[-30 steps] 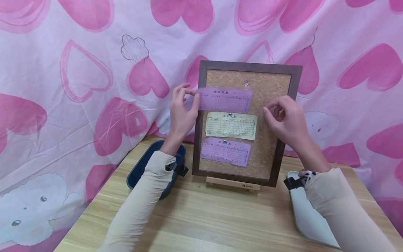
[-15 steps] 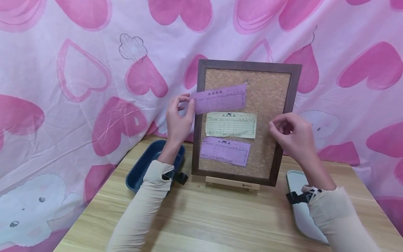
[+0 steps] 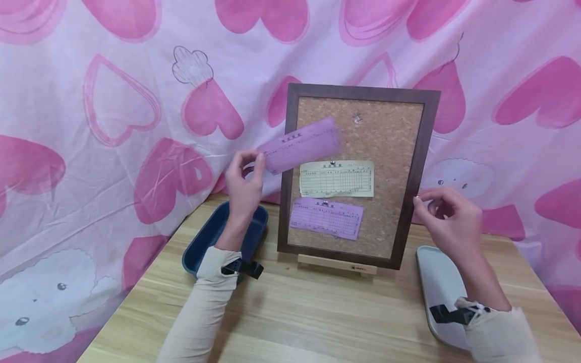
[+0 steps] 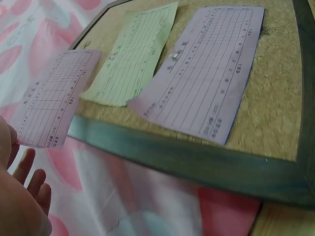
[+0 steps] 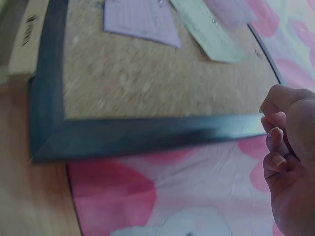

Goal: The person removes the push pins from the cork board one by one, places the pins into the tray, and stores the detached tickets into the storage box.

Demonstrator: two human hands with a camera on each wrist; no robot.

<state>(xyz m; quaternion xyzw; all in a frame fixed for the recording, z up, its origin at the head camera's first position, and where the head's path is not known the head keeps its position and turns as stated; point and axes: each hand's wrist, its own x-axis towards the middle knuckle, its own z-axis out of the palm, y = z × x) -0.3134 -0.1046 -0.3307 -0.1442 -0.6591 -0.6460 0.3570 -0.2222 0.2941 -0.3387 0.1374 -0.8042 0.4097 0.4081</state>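
Note:
My left hand (image 3: 245,181) pinches the left end of a loose purple paper slip (image 3: 301,143), printed as a form. The slip tilts up to the right, in front of the board's left edge. Below it on the framed cork board (image 3: 395,151), a pale green slip (image 3: 337,182) and a lower purple slip (image 3: 326,221) hang, each with a silver pin at its top. My right hand (image 3: 454,222) is by the frame's right edge, thumb and forefinger pinching a tiny bright thumbtack (image 3: 416,197), mostly hidden by the fingertips. The right wrist view shows the other fingers curled.
A wooden stand (image 3: 336,263) props up the board on the table (image 3: 317,317). To the left is a dark blue tray (image 3: 192,252); a pale tray (image 3: 436,272) lies right, under my right forearm. Small silvery pins (image 3: 357,117) cluster near the board's top. A heart-patterned cloth (image 3: 136,91) hangs behind.
The loose purple slip has come away from the board, moving left and tilting with my left hand. My right hand has moved right and down from the cork to beside the frame.

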